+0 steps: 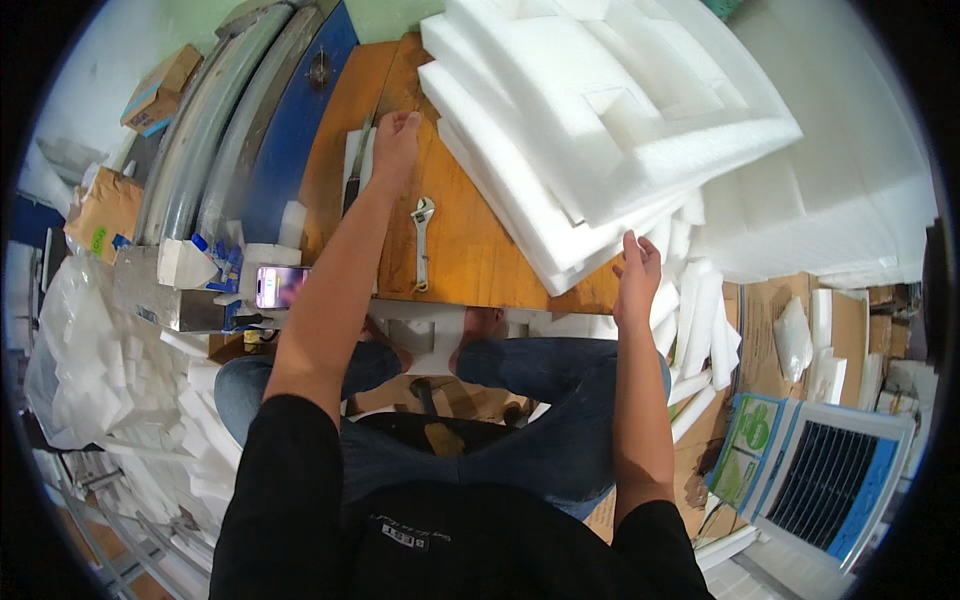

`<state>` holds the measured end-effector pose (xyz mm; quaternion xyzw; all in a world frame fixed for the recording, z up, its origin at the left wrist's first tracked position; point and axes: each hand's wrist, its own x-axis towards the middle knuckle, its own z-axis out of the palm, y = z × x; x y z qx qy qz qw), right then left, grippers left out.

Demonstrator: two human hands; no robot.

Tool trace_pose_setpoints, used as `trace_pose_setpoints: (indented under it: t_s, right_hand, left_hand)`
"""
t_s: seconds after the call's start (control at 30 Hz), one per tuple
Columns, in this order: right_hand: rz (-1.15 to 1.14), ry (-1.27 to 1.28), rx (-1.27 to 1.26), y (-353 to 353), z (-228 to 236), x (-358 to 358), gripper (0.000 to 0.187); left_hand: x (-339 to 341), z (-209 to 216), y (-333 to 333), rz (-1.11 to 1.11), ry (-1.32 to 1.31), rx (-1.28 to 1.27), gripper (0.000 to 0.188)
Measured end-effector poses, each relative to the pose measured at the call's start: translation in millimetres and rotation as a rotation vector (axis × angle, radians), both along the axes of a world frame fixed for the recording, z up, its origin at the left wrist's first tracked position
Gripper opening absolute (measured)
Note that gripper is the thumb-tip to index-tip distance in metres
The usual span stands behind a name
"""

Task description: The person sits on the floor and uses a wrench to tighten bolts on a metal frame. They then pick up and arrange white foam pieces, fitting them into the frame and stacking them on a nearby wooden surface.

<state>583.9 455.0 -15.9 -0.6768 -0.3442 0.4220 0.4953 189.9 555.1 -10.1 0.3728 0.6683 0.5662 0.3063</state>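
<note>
Though angular, matte foam slabs [570, 150]

Shirt [480, 550]: your black one, white chest print [405, 537]
Sleeves [285, 480]: both short, black
Jeans [560, 395]: yours, blue denim

In bright light, an orange-brown wooden worktop [465, 245] stands before a pale green wall [385, 18], with a tall blue panel [287, 140] along its left and, rightward, a brown cardboard-covered floor [757, 350] near a white-and-blue boxy appliance with a dark slatted grille [825, 482].
</note>
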Motion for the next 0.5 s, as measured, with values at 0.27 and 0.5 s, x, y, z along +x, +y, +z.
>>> trace_pose_setpoints:
  t_s: [0.27, 0.5]
  right_hand:
    - [-0.006, 0.324, -0.239, 22, -54, 1, 0.074]
    - [-0.045, 0.522, -0.08, 45, -56, 8, 0.057]
  left_hand:
    - [-51, -123, 116, -0.2, -0.31, -0.204, 0.09]
    - [-30, -131, 92, -0.248, -0.212, -0.031, 0.087]
